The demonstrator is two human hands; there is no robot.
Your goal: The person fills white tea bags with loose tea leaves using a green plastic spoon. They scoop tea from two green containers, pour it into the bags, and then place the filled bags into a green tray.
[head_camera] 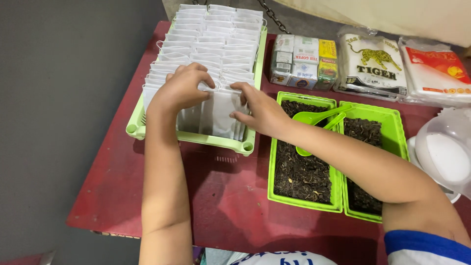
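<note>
Taking the light green basket (196, 138) as your landmark: to its left the dark red table (216, 206) ran only a short way before its edge dropped off to grey floor, so you had little room on that side. In front of the basket, toward you, a broad stretch of bare tabletop lay open between your forearms.

The basket itself sat at the table's far left part and was packed with rows of white paper bags (211, 34) standing upright, filed one behind another from its far end to its near wall. Your left hand (184, 88) rested on top of the nearest rows, fingers curled down and pressing into the bags. Your right hand (260, 110) was at the basket's right near corner, thumb and fingers pinching the top edge of one front bag (223, 110), which stood upright just inside the near wall.

Just right of the basket, almost touching it, two green trays (338, 203) stood side by side, both holding dark loose leaves. A green scoop (314, 118) lay across them with its handle pointing away from the basket. Beyond the trays were stacked small boxes (304, 61) and two flat packets (373, 64). Farthest right, a clear tub with white powder (446, 154) sat at the table's edge.
</note>
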